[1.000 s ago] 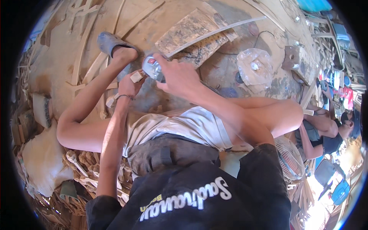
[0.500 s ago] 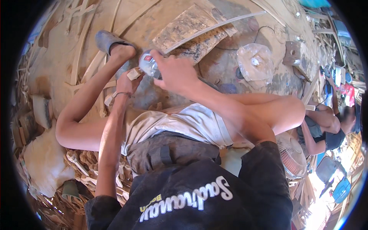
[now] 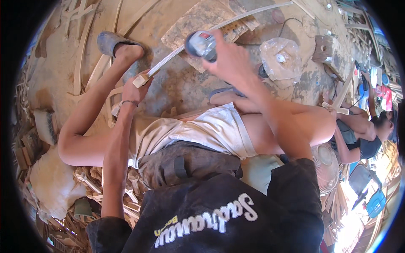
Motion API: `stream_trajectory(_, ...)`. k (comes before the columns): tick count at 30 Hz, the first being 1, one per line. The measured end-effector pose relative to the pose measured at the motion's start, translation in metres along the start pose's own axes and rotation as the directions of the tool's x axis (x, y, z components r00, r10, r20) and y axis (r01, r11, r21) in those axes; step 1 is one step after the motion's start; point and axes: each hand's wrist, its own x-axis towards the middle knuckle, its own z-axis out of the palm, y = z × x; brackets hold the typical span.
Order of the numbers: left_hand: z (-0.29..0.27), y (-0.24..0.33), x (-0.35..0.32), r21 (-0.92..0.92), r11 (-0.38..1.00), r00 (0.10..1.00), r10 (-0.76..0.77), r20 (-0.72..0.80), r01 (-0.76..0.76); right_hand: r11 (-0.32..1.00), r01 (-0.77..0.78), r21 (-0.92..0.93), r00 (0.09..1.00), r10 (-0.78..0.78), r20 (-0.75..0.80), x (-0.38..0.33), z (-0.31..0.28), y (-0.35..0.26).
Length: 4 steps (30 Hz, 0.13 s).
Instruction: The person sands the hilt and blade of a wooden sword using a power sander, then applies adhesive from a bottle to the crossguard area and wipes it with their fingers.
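My left hand (image 3: 136, 92) is closed around the near end of a long, slightly curved wooden strip (image 3: 162, 61), which runs away to the upper right. In my right hand (image 3: 234, 59) is a grey angle grinder (image 3: 204, 43) with a red button and a dark disc. The disc is over the strip, about a third of the way along it; whether they touch I cannot tell. Beyond the hands, the strip passes over a worn, stained board (image 3: 179, 31) on the ground. My bent legs lie on either side of the work.
A clear plastic bag (image 3: 280, 57) and a wooden block (image 3: 327, 55) lie to the right, with a dark cord nearby. A fan (image 3: 325, 166) stands by my right knee. Further right sits another person (image 3: 365, 135). Curved wooden pieces (image 3: 86, 46) lie at the far left.
The grinder has moved right along the strip, away from my left hand. My left hand has shifted slightly down and left, still holding the strip's end.
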Motion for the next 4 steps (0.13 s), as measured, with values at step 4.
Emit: stream_trajectory(4,-0.006,0.008,0.002,0.083,0.995,0.994,-0.066,0.086,0.059,0.998,-0.065,-0.001,0.996,0.064,-0.069,0.01,-0.02,0.04)
